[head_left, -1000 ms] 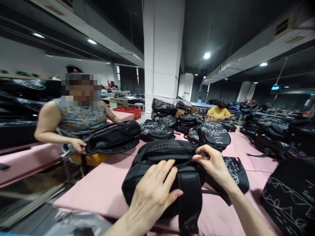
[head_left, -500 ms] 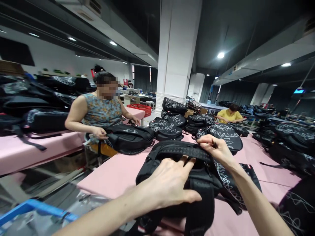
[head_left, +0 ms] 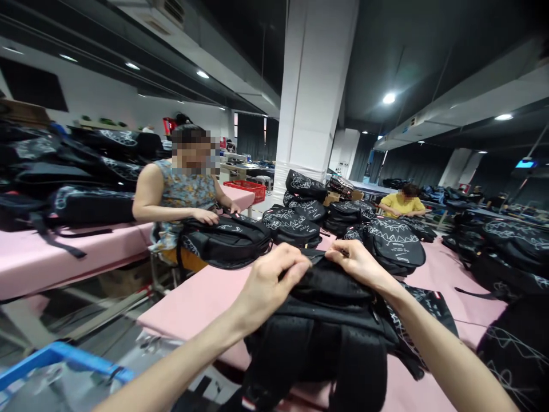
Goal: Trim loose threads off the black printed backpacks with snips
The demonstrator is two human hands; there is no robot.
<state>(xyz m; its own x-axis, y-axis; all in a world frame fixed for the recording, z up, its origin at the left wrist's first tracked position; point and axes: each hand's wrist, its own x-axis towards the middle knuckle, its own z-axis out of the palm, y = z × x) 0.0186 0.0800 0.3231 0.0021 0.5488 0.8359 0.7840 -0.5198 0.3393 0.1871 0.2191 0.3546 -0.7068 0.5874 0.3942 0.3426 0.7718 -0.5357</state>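
Observation:
In front of me a black backpack (head_left: 317, 320) lies on the pink-covered table (head_left: 193, 306), its wide shoulder straps hanging toward me over the near edge. My left hand (head_left: 274, 280) is closed, thumb and fingers pinching the fabric at the backpack's upper edge. Just to its right, my right hand (head_left: 349, 260) is also closed in a pinch on the same edge. The cloth between them is drawn up, and a dark fold shows below. Whatever small part lies under the fingertips is hidden.
Several black backpacks with white scribble prints (head_left: 394, 240) are piled beyond and to the right. Across the table, a person in a patterned top (head_left: 189, 194) handles another backpack (head_left: 229, 240). A blue crate (head_left: 64, 355) stands lower left; a white pillar (head_left: 315, 86) rises behind.
My left hand has left the backpack's opening and now pinches its upper edge. My right hand has shifted slightly left, still pinching. The co-worker's hand has moved onto the other backpack.

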